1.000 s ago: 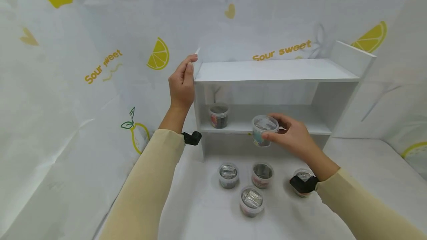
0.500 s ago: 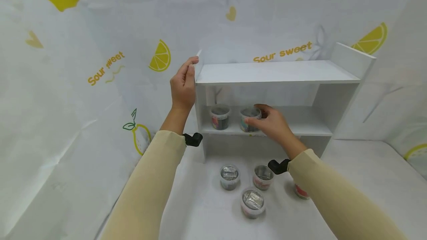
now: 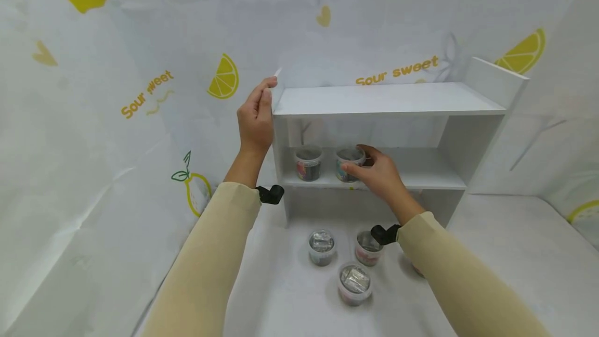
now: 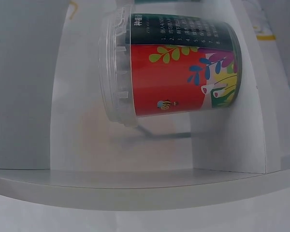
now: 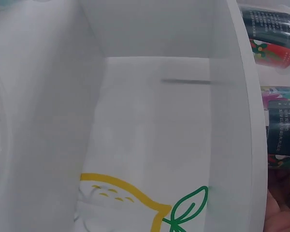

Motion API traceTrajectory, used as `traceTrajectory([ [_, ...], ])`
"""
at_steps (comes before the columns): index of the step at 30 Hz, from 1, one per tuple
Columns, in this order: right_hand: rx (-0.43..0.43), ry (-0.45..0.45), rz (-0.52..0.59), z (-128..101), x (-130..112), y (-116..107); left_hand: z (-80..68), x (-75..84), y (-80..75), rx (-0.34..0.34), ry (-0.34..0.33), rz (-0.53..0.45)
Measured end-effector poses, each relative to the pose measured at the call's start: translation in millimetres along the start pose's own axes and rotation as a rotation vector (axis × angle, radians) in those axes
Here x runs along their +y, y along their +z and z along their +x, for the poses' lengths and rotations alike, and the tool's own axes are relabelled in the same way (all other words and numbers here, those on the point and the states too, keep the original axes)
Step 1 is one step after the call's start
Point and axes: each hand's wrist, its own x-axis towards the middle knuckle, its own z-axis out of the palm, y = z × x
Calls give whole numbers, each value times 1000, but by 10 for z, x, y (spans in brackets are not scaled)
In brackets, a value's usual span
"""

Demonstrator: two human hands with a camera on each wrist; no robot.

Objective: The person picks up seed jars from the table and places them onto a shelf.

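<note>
The right hand [image 3: 380,175] grasps a tub [image 3: 349,163] it is setting on the shelf [image 3: 421,176], beside another tub [image 3: 307,162]. The left hand [image 3: 255,118], fingers straight, steadies the shelf's corner. Next, I'd judge, letting go calls for a clean release.

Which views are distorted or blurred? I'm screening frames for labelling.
Head view: wide-angle bend in the white shelf unit, even soft light, sharp. Left wrist view: rotated sideways, red tub sharp, near shelf edge soft. Right wrist view: rotated, overexposed white, tubs cropped at the edge.
</note>
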Motion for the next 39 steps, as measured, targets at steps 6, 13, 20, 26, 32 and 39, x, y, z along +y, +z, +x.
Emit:
traceTrajectory([
  [6,3,-22,-5,-4,-6,-5,15,14,-7,16,-6,-21],
  [13,15,-30,13,-28,-7,-33,-20,229,-6,22,-26,-30],
  [20,22,-23,9,-21,-16,-68,-37,379,-13,32,-16,-40],
  [26,15,7,60,-54,28,-169,13,98,42,22,-21,-53],
  [32,78,-72,170,-307,91,-208,17,2,32,24,-16,-37],
  [39,153,-144,287,-759,299,-126,6,1,44,17,-12,-35],
])
